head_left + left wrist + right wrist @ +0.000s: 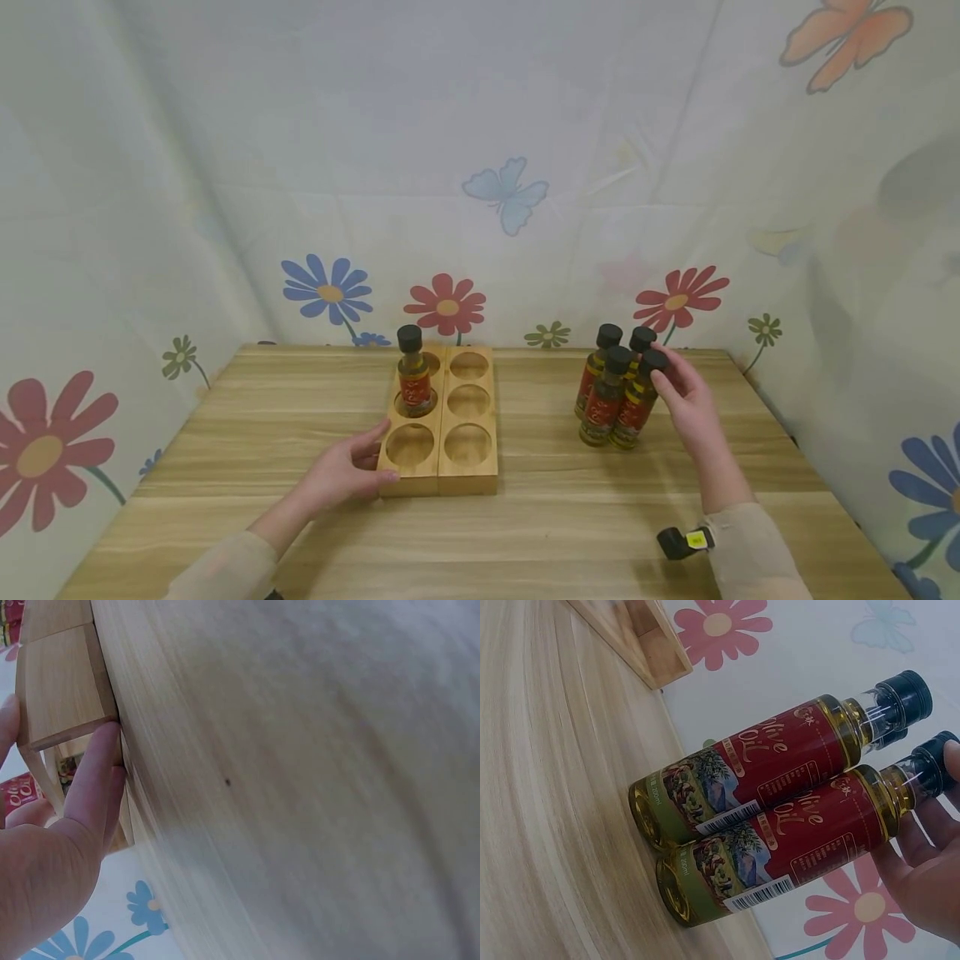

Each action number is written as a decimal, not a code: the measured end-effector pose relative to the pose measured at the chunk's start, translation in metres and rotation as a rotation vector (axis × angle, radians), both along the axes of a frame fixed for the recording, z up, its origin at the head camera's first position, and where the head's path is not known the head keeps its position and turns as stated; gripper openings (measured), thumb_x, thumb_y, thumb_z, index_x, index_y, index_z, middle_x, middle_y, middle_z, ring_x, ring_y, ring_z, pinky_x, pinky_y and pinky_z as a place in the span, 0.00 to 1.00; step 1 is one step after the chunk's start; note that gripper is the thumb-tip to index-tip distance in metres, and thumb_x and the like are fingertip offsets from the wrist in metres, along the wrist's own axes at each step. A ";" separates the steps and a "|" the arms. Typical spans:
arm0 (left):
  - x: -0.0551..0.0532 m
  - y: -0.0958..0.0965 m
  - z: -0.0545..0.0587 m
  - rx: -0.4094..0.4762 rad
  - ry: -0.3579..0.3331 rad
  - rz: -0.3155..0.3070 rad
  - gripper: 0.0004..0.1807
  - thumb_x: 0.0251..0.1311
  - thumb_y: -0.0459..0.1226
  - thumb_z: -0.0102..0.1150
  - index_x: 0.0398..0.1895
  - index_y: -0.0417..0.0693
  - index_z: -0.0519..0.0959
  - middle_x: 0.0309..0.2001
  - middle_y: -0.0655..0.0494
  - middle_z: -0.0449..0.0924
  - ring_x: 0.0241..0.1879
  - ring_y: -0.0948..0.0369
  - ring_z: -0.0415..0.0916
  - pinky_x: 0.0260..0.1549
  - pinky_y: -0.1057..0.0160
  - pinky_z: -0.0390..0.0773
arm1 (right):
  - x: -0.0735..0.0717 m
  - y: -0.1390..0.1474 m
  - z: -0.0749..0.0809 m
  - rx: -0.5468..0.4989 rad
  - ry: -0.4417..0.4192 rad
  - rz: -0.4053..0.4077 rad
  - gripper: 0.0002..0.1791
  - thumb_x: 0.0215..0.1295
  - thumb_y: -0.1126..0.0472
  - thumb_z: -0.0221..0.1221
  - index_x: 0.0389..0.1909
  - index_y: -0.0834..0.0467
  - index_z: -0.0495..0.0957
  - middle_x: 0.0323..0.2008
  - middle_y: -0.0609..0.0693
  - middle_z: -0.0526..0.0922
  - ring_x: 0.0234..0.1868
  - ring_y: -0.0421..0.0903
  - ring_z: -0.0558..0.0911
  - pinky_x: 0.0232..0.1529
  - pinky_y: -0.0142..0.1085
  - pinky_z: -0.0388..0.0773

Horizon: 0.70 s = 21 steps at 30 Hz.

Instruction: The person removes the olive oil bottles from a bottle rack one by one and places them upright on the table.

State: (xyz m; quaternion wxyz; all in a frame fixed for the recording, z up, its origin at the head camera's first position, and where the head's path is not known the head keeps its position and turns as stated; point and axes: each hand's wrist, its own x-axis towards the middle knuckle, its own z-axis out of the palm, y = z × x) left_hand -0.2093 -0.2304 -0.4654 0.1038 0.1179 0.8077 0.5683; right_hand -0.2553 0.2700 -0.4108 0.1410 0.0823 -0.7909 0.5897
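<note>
My right hand (688, 408) pinches the black cap of an olive oil bottle (633, 412), with its thumb in front and its fingers behind the neck. This bottle (776, 855) has a red label and stands upright, close beside several matching bottles (602, 408) at the table's right. At the near left corner of a light wooden rack (438, 485) is my left hand (341, 475), which holds it with the thumb at the front and the fingers along the left side. Another olive oil bottle (414, 383) stands in the left row's middle round recess.
The rack has two joined rows of round recesses. A wood-grain table (540, 517) lies beneath everything, its far edge against a white curtain (360, 208) printed with flowers and butterflies. A small black device (678, 543) sticks out from the right sleeve (753, 550).
</note>
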 end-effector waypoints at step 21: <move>0.002 0.002 0.000 0.017 -0.031 0.013 0.51 0.53 0.37 0.75 0.77 0.41 0.54 0.65 0.27 0.65 0.60 0.38 0.72 0.37 0.56 0.85 | 0.007 0.004 0.019 0.123 0.148 -0.087 0.26 0.76 0.61 0.53 0.71 0.63 0.64 0.60 0.64 0.73 0.53 0.31 0.71 0.56 0.21 0.68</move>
